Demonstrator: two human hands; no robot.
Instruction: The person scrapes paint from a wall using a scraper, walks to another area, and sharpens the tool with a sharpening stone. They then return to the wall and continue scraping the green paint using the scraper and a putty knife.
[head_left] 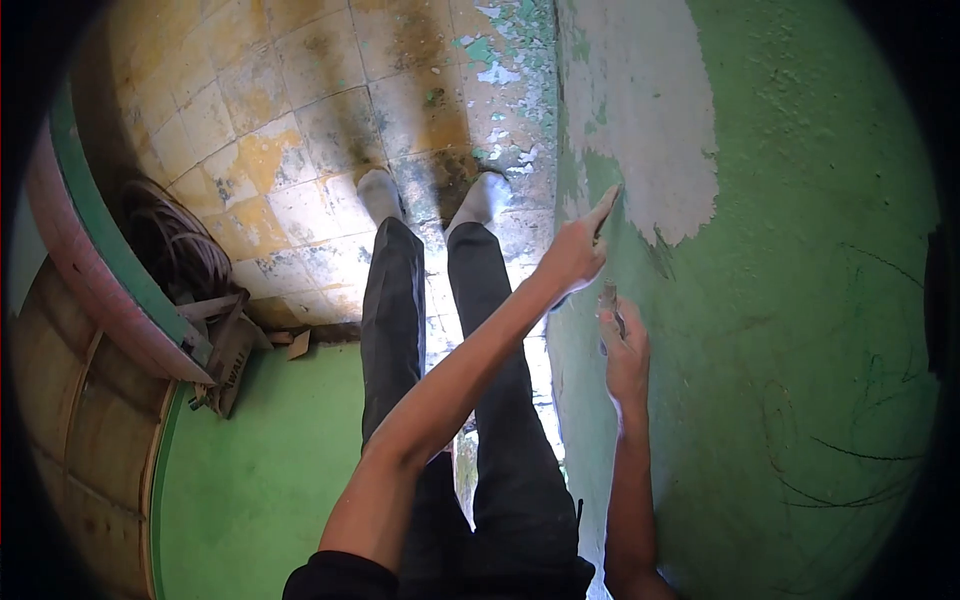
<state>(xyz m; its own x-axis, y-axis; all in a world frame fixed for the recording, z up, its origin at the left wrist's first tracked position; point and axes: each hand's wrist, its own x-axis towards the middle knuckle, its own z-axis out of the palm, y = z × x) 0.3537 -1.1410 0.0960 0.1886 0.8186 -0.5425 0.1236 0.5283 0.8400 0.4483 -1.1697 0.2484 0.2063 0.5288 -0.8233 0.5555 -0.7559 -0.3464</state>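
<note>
My left hand (575,255) reaches across to the green wall (780,300) on the right. Its index finger is stretched out, and the tip is at or very near the wall, just beside the lower edge of a bare pale patch (650,110). The other fingers look bent and are partly hidden; I see nothing held in them. Lower down, my right hand (627,350) is closed round a small flat tool, seemingly a scraper (608,296), whose end sticks up past the fingers close to the wall.
My socked feet (380,195) stand on stained floor tiles (290,160), with paint flakes (498,72) along the wall's foot. At left are a coil of hose or cable (170,235), a torn carton (232,370) and a curved pink and green edge (110,260).
</note>
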